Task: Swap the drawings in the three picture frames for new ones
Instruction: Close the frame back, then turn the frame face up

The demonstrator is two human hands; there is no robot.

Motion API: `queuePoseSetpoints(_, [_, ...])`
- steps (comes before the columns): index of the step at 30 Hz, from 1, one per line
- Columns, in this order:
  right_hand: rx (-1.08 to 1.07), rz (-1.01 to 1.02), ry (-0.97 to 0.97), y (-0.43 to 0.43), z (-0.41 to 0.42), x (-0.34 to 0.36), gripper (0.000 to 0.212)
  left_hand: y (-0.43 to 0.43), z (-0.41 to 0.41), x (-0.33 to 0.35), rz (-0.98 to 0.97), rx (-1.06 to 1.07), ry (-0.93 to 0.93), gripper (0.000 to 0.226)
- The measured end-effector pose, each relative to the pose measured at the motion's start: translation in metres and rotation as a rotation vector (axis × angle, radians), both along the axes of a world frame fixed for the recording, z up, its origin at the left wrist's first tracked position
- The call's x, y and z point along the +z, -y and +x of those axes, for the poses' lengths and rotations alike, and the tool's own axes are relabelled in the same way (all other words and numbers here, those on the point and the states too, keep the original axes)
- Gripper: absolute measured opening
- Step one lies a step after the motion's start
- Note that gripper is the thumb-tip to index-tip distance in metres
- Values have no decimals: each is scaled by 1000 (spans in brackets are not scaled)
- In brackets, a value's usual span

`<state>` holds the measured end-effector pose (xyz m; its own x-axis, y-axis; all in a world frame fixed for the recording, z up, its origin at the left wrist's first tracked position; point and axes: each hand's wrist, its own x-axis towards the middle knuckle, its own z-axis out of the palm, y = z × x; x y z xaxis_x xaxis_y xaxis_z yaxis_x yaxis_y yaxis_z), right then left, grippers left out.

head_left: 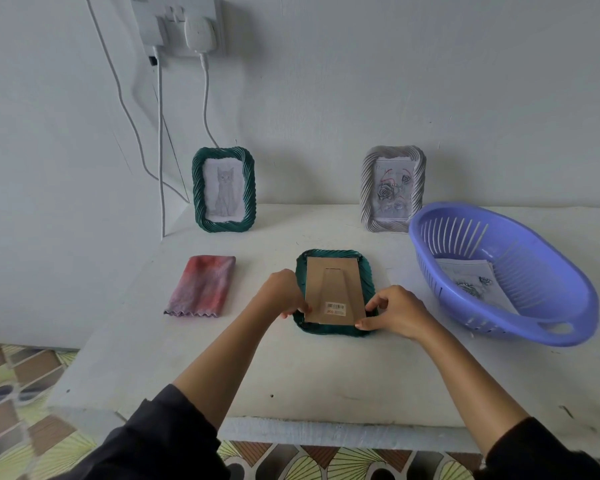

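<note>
Green frame [326,331] lies face down mid-table, cardboard back [333,289] up. Left hand [281,292] at its 8 o'clock and right hand [400,311] at 4 o'clock both pinch the back's lower corners. Guessing the back's coming off; next, lift it evenly, no bending.

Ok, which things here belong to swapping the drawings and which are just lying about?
Job: face-down green frame, gripped by left hand and right hand; cat frame; white frame; drawing in purple basket.
Lying about: folded cloth; wall chargers.
</note>
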<state>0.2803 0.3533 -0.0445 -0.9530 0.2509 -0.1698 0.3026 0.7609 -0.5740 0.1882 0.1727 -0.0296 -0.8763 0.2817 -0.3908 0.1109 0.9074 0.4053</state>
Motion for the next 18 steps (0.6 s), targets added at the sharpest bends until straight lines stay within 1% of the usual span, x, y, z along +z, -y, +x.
queuePoseSetpoints(5, [-18,81,-88,6,3,-4,35,3,2,-3,9,-9,-2,28])
queuePoseSetpoints(9, [-26,130,-106,7,4,-7,35,5,6,-4,35,-15,-44,14])
queuePoseSetpoints(12, [-14,136,-124,8,5,-7,37,7,10,-5,73,-19,-114,20])
queuePoseSetpoints(15, [65,124,-189,8,8,-7,27,12,16,-5,124,-107,-197,19])
queuePoseSetpoints(18, [184,98,-203,3,11,-6,22,22,23,-6,188,-259,-202,20])
